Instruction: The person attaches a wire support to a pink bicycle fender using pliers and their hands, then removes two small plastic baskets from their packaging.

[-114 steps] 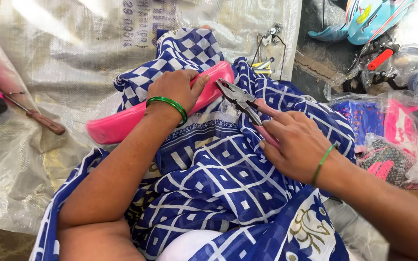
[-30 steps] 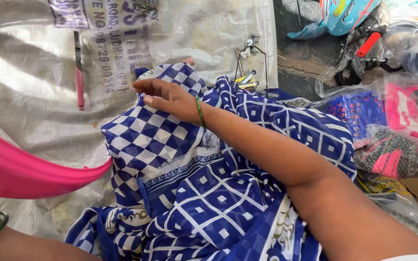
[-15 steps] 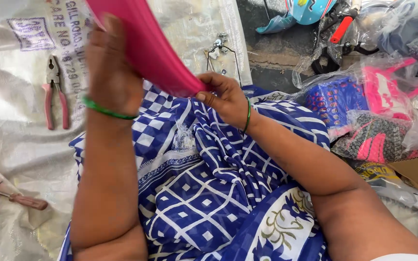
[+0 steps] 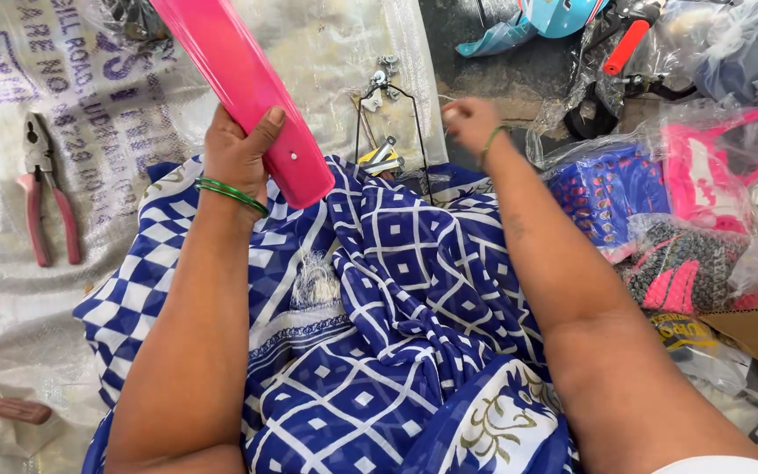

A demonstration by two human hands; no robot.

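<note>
Head cam: our left hand [image 4: 237, 151] has its fingers wrapped round the pink mudguard [image 4: 247, 92]. Looks light, stiff, slick; gripping mid-length seems best. Right hand [image 4: 469, 118] fingers? Can't tell.

one head camera looks steeply down, from close, over the lap onto the floor sack [image 4: 10, 290] ahead.

- White woven sack sheet [image 4: 10, 307] spread over floor, daylight glare on it.
- Dark bare floor [image 4: 519, 79] at top.
- Bagged goods [image 4: 660, 193] heaped right.
</note>
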